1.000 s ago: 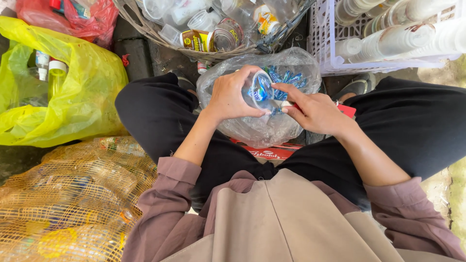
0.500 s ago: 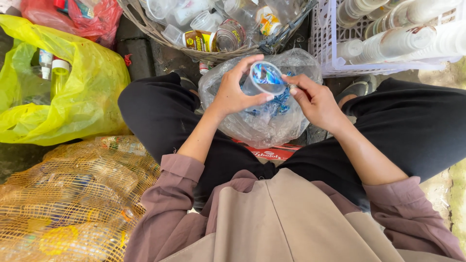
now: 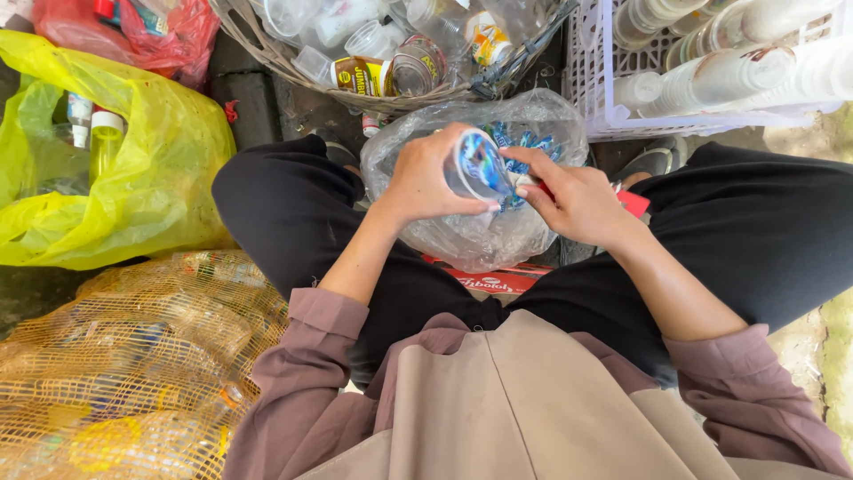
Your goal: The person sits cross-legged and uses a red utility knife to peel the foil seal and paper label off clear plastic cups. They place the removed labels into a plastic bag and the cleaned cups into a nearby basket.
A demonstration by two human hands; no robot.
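Viewpoint: on the seated person's head — looking straight down.
Facing: over lap and knees, toward the wicker basket (image 3: 267, 53) and white crate (image 3: 595, 98) at the top.
Nearness: close — forearms fill mid-frame.
Shared: single view only.

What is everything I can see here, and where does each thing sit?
clear plastic cup: one, clear with a blue lid film, held above the clear bag
clear plastic bag: one, transparent, blue scraps inside, between the knees
yellow plastic bag: one, yellow, left side, bottles inside
red plastic bag: one, red, top left corner
mesh sack: one, yellow-orange, bottom left, full of bottles
woven basket: one, brown, top centre, holding clear containers
white crate: one, white, top right, stacks of cups inside
red packet: one, red, under the clear bag
left hand: grips the cup's side
right hand: fingertips at the cup's lid film
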